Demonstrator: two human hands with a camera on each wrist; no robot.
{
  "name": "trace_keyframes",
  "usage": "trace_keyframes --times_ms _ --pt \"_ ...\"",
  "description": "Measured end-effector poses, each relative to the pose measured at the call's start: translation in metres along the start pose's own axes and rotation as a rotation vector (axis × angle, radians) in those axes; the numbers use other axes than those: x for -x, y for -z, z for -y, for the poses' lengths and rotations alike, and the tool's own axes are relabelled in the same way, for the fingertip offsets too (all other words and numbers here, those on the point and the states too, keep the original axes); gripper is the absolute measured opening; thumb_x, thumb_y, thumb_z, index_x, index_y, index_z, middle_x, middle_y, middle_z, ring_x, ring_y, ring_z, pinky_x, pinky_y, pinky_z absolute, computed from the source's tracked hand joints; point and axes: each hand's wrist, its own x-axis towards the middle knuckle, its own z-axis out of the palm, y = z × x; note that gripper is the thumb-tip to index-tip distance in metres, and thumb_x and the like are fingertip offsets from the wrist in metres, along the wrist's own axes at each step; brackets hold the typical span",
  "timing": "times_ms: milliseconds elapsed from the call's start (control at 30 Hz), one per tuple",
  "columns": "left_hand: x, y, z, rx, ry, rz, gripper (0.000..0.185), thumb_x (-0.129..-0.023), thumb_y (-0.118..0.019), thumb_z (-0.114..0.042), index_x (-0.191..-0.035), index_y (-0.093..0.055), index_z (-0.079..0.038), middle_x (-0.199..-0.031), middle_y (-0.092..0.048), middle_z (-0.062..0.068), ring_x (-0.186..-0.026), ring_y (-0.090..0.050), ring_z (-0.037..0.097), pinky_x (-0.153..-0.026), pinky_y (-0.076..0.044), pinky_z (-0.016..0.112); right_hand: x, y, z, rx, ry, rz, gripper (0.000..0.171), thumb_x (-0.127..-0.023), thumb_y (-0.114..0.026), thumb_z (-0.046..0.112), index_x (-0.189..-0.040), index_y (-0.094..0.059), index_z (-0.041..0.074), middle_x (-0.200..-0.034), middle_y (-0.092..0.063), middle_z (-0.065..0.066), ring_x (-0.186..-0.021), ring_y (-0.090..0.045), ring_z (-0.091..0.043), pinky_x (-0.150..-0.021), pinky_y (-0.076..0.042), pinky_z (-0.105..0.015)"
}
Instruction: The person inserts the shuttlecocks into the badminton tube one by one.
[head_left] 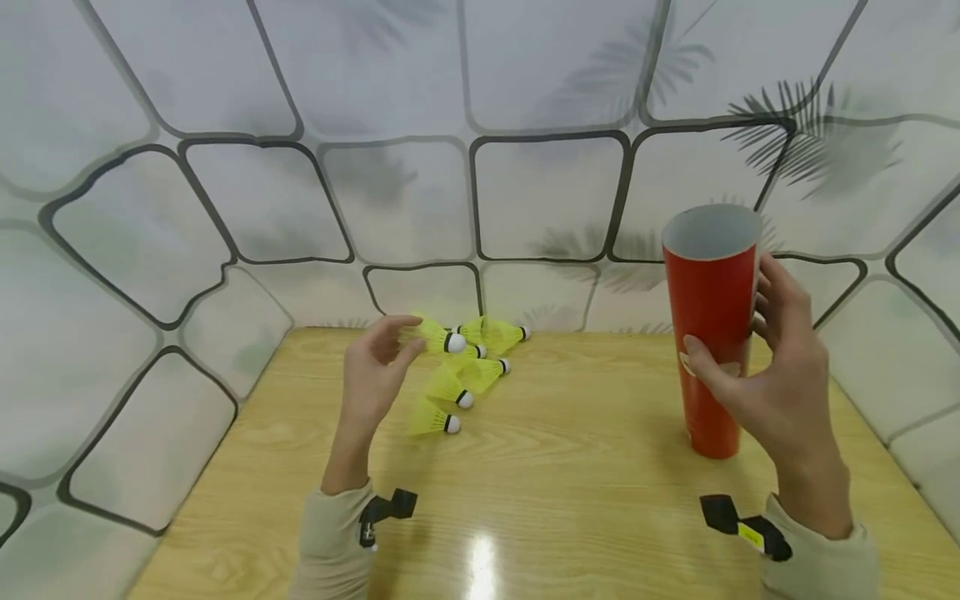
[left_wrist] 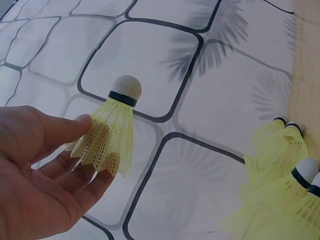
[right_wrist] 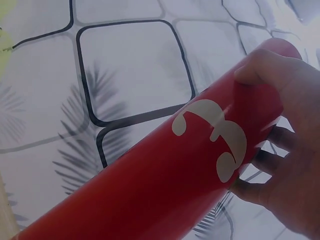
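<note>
My left hand (head_left: 378,367) pinches a yellow shuttlecock (head_left: 437,337) by its skirt, white cork pointing right, just above the table. In the left wrist view the same shuttlecock (left_wrist: 111,132) sits between thumb and fingers (left_wrist: 65,127). Several more yellow shuttlecocks (head_left: 465,375) lie in a loose pile on the wooden table (head_left: 570,467) beside that hand, also seen as a pile (left_wrist: 282,185). My right hand (head_left: 765,375) grips a tall red tube (head_left: 711,333), open at the top, standing upright on the table at the right. The right wrist view shows the red tube (right_wrist: 165,185) with a white mark, fingers (right_wrist: 270,75) wrapped round it.
A white wall covering with dark rounded outlines and leaf shadows (head_left: 480,167) surrounds the table on the back and both sides. Bare wood lies between the shuttlecock pile and the tube. Black straps sit on both wrists.
</note>
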Motion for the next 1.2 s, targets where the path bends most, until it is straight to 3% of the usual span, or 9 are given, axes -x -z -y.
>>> trace_keyframes --times_ms 300,433,567,800,1200 --pt "0.003 -0.001 -0.009 0.039 -0.041 -0.069 0.024 -0.091 -0.076 0.003 -0.114 -0.073 0.001 -0.108 -0.072 0.016 -0.082 -0.067 0.01 -0.078 -0.056 0.02 0.008 -0.004 0.007 0.021 0.079 0.015 0.096 -0.067 -0.082 -0.002 -0.155 -0.044 0.009 -0.148 -0.054 -0.009 -0.129 -0.052 -0.008 -0.1 -0.042 -0.015" --pt "0.004 -0.003 -0.014 0.055 -0.06 -0.086 0.024 -0.091 -0.075 0.003 -0.114 -0.074 0.0 -0.102 -0.073 0.016 -0.08 -0.066 0.009 -0.077 -0.055 0.019 0.011 -0.005 0.006 0.017 0.069 0.033 0.099 -0.066 -0.083 -0.008 -0.155 -0.044 0.008 -0.149 -0.054 -0.012 -0.13 -0.05 -0.007 -0.101 -0.042 -0.015" --pt "0.002 -0.005 -0.021 0.075 -0.117 -0.087 0.024 -0.092 -0.073 0.004 -0.116 -0.073 0.001 -0.096 -0.071 0.018 -0.078 -0.068 0.012 -0.079 -0.056 0.021 0.011 -0.009 0.006 0.016 0.053 0.048 0.102 -0.063 -0.084 -0.014 -0.155 -0.044 0.007 -0.15 -0.053 -0.012 -0.132 -0.049 -0.006 -0.101 -0.041 -0.015" --pt "0.0 -0.01 -0.035 0.103 -0.195 -0.118 0.025 -0.09 -0.072 0.01 -0.115 -0.072 0.006 -0.095 -0.071 0.02 -0.078 -0.069 0.013 -0.076 -0.058 0.021 0.006 -0.015 0.003 -0.011 0.119 0.028 0.091 -0.067 -0.081 -0.004 -0.151 -0.049 0.003 -0.141 -0.057 -0.02 -0.126 -0.051 -0.012 -0.095 -0.042 -0.015" --pt "-0.008 -0.02 -0.052 0.125 -0.283 -0.134 0.024 -0.089 -0.073 0.01 -0.113 -0.071 0.007 -0.101 -0.072 0.021 -0.084 -0.07 0.012 -0.08 -0.06 0.025 0.012 -0.014 0.001 -0.024 0.058 0.006 0.087 -0.068 -0.084 -0.008 -0.148 -0.052 0.005 -0.143 -0.059 -0.01 -0.126 -0.054 -0.012 -0.1 -0.044 -0.018"
